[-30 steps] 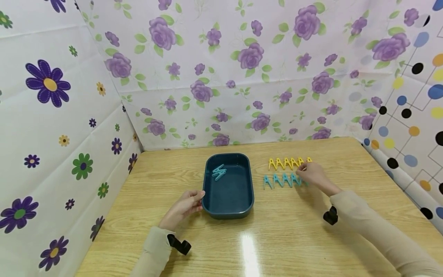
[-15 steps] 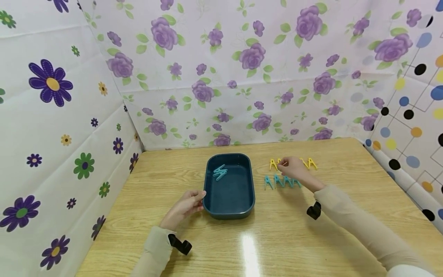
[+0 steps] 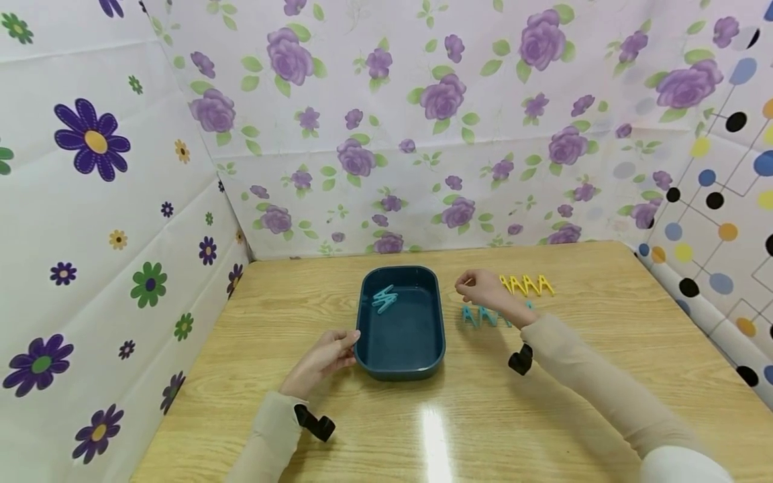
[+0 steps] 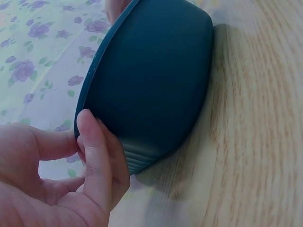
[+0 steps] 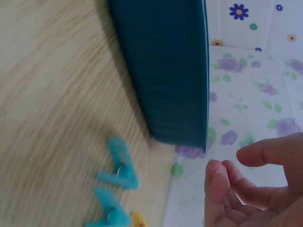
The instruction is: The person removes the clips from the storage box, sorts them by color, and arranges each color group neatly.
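My left hand [image 3: 323, 359] pinches the left rim of a dark blue plastic tub [image 3: 398, 373], thumb at the rim and fingers against the outer wall, as the left wrist view shows. Light blue clothespins [image 3: 384, 300] lie inside the tub, toward its far left. Just right of the tub, my right hand [image 3: 483, 288] hovers with loosely bent fingers. In the right wrist view a gap shows between thumb [image 5: 260, 152] and fingers, and nothing is visible in it. Under and beside this hand stand a row of blue clothespins [image 3: 468, 314] and a row of yellow clothespins [image 3: 543, 281], both partly hidden.
The wooden table [image 3: 374, 429] carries everything. A floral cloth [image 3: 338, 201] hangs behind its far edge, with patterned cloths on the left and right sides. Black wrist cameras [image 3: 315, 424] are strapped to both forearms.
My right hand has moved left, from the right end of the clothespin rows to near the tub's right side. My left hand and the tub stay put.
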The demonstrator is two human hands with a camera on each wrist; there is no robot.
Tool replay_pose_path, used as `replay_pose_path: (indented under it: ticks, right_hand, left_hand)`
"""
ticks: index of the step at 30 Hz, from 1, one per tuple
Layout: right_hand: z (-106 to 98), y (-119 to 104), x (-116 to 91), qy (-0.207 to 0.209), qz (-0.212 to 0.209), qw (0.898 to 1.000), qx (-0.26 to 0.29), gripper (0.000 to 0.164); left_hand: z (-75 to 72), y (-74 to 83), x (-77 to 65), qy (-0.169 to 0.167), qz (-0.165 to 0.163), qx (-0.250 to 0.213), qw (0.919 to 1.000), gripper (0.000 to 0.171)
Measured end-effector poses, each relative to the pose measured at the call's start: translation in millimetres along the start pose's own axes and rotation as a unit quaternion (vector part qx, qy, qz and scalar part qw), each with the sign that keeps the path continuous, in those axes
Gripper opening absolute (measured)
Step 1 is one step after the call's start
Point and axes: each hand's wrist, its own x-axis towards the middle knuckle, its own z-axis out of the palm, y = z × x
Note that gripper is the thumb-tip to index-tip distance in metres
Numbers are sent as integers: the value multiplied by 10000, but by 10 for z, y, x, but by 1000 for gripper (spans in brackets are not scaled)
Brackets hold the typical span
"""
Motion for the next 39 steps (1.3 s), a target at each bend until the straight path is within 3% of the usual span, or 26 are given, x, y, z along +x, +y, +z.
replay_pose_path:
  ticks: [9, 22, 28, 31, 34, 36, 39]
  right_hand:
    - [115, -285, 134, -175, -123, 9998, -10, 29]
    - [247, -763, 462, -1051, 150, 9888, 1049, 36]
    - [373, -840, 614, -1218, 401, 9828, 1330, 38]
    - [463, -830, 684, -1283, 554, 9794, 1460, 28]
    - [550, -822, 737, -1354, 651, 9779, 1454, 10]
    - [610, -814, 775, -1487, 593, 9788, 1274, 19]
    - [688, -799, 815, -1740, 425, 9811, 727, 16]
  left_hand:
    - [1, 13, -13, -54, 24, -9, 10000, 25]
    - [-26, 2, 2, -29, -2, -16, 10000, 33]
    - [-36, -1, 10, 3, 27, -161, 9999, 39]
    - [-39, -2, 7, -4, 49, -126, 9999, 41]
    - [-38, 0, 5, 48, 3, -149, 9999, 40]
    - [-35, 2, 6, 86, -41, -175, 9998, 37]
    - [-26, 11, 10, 106, -23, -176, 9998, 33]
